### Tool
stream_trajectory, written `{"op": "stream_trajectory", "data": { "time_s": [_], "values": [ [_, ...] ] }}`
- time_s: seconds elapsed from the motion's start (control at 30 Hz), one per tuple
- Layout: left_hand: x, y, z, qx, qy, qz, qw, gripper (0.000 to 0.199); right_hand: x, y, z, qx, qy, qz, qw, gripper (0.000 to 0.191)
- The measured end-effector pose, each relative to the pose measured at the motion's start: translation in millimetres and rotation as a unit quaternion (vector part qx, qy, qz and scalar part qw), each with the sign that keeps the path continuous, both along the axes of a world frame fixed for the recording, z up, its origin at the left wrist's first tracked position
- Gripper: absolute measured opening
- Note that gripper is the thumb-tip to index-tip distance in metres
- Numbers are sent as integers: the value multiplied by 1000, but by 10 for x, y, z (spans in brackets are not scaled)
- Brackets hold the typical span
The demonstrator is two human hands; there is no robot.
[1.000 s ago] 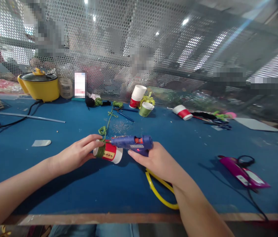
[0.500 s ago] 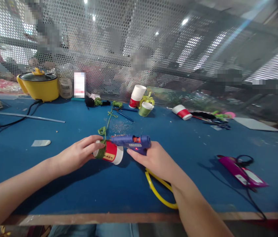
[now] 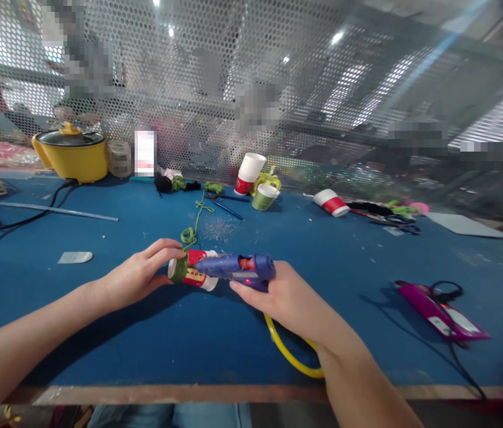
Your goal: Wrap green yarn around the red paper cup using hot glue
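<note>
My left hand [image 3: 147, 270] grips a red and white paper cup [image 3: 195, 277] by its left end, holding it on its side above the table. Green yarn [image 3: 181, 268] is wound around that end, and a strand trails from it to a loose loop [image 3: 188, 236] farther back. In my right hand [image 3: 289, 291] is a blue hot glue gun [image 3: 238, 269], my fingers wrapped around its handle. Its nozzle points left, in front of the cup's red band near the wound yarn. Whether the tip touches the cup, I cannot tell.
A yellow ring-shaped tube [image 3: 291, 356] lies under my right wrist. Stacked paper cups [image 3: 250, 172], a green-wrapped cup [image 3: 264, 197] and a tipped cup [image 3: 332, 203] sit at the back. A yellow pot [image 3: 73, 157] stands back left, a purple packet [image 3: 439, 312] with a cord at right.
The glue gun has moved down and slightly left, from the cup's upper edge to in front of its red band. The cup has turned slightly in my left hand.
</note>
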State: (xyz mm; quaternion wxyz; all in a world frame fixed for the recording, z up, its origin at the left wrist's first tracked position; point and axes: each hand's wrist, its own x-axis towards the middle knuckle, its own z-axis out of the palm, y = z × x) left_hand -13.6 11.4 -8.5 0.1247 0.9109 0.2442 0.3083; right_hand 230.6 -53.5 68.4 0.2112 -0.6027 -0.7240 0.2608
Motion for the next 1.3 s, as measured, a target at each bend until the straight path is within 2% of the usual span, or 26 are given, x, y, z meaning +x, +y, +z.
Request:
{"op": "stream_trajectory", "data": {
  "time_s": [0.23,0.47,0.63,0.83,0.97,1.1,1.2,1.3],
  "values": [
    [-1,-3,33,27,13,1,1000,30,8,28,-15,-6,3,-8,1000,20],
    [10,-43,37,62,45,-18,997,24,28,82,-34,19,0,-22,1000,20],
    [12,-54,22,90,57,-8,994,25,20,116,-53,11,34,-20,999,18],
    [19,-29,47,40,28,2,999,24,77,164,-47,-18,75,-43,996,23],
    [15,-9,32,21,8,11,1000,30,181,279,-82,-64,158,-52,984,32],
    [22,-5,-8,6,0,4,1000,33,314,471,-132,-21,199,-108,974,22],
    [30,-3,-31,8,-14,4,1000,34,405,640,-184,-17,145,-155,977,20],
    [35,-3,-35,19,-16,1,1000,34,486,803,-289,-33,93,-196,976,28]
  ]
}}
